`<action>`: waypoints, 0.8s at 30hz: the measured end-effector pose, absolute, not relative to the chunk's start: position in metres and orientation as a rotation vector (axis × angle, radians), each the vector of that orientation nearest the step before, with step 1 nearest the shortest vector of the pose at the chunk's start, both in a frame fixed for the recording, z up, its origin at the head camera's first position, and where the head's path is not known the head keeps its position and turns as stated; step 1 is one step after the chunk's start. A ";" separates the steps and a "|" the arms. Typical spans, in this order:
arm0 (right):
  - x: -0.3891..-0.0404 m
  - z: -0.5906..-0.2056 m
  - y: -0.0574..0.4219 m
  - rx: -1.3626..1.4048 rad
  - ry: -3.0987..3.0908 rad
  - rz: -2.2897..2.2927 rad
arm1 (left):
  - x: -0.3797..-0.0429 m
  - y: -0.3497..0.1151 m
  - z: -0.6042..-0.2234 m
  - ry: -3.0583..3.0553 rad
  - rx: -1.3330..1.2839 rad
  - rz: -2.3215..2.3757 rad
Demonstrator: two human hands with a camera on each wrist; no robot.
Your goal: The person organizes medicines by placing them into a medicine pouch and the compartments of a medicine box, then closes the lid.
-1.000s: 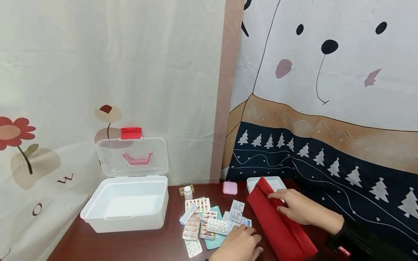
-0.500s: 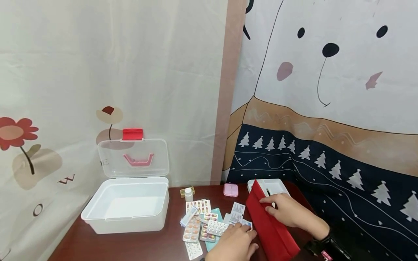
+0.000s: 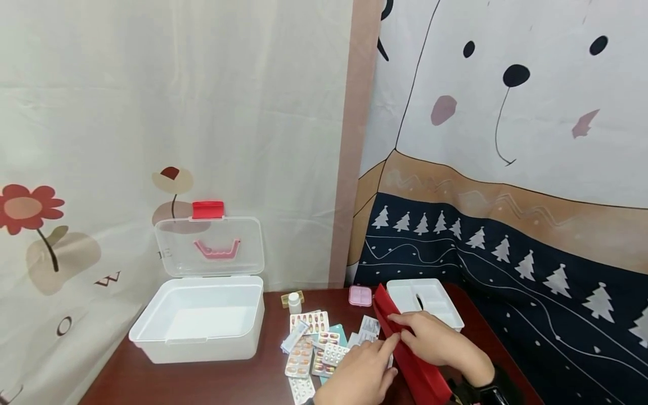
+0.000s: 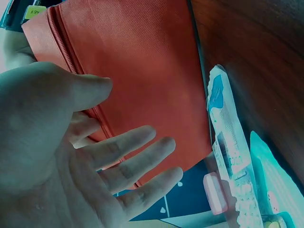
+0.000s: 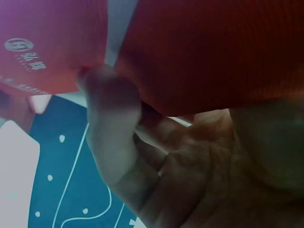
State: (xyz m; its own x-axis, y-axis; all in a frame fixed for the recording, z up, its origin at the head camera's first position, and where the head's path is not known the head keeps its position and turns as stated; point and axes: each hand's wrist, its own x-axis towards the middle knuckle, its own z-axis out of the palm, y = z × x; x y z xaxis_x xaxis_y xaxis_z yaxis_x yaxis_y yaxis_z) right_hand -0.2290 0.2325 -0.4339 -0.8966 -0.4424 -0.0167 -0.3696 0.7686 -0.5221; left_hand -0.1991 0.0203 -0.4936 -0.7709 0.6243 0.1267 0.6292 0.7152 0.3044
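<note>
A red zip pouch (image 3: 412,357) stands tilted at the right of the pill packs. My right hand (image 3: 435,343) grips its upper edge from the right; in the right wrist view a bent finger (image 5: 114,114) hooks over the fabric. My left hand (image 3: 361,365) comes from below, its index fingertip against the pouch close to the right hand's fingers. In the left wrist view its other fingers are spread and fairly straight in front of the pouch's zipper (image 4: 64,42). The pouch's inside is hidden.
Several blister packs (image 3: 298,360) lie heaped left of the hands. Behind them are a white bottle (image 3: 295,304) and a pink pill case (image 3: 360,296). A white divided tray (image 3: 440,304) sits at back right. At left a white box (image 3: 228,343) has its clear lid raised.
My right hand has drawn the pouch left and tipped it up more upright, uncovering more of the white tray. My left hand has moved from the packs to touch the pouch.
</note>
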 end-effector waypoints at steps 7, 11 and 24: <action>-0.228 -0.432 0.225 -0.615 2.819 -0.801 | -0.199 0.015 -0.494 -2.797 -1.057 -0.439; -0.226 -0.429 0.223 -0.598 2.848 -0.790 | -0.198 0.012 -0.494 -2.730 -1.031 -0.395; -0.222 -0.427 0.220 -0.367 2.986 -0.724 | -0.202 0.009 -0.491 -2.661 -1.014 -0.386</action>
